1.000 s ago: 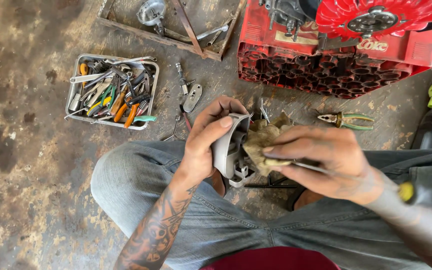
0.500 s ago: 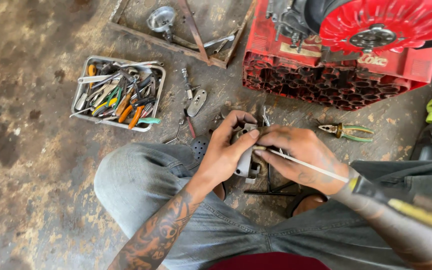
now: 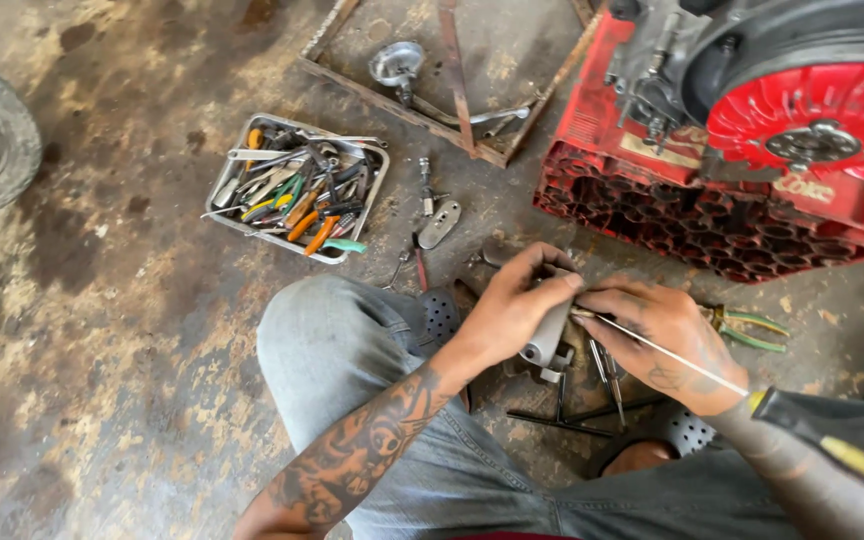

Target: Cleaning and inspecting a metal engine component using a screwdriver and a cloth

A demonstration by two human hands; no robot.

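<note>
Our left hand (image 3: 512, 315) is closed around a small grey metal part (image 3: 548, 335), thumb and fingers wrapped over its top, holding it above our knees. Our right hand (image 3: 664, 340) is closed on the shaft of a long screwdriver (image 3: 672, 352), fingers pinching it near the tip, which meets the part at its upper edge. The black and yellow handle (image 3: 832, 435) runs back along our right forearm.

We sit on a stained concrete floor (image 3: 102, 350), in grey jeans. Below the part, on the floor between our legs, lie a few thin dark rods and tools (image 3: 572, 405). Green-handled pliers (image 3: 747, 328) lie just beyond the right hand. A metal tray (image 3: 297, 188) full of pliers and screwdrivers sits well to the left of the hands, with loose small metal bits (image 3: 434, 215) between it and us. Ahead on the right, a red crate (image 3: 712, 215) carries an engine with a red fan wheel (image 3: 812, 130). A wooden frame (image 3: 452, 80) lies beyond the tray.
</note>
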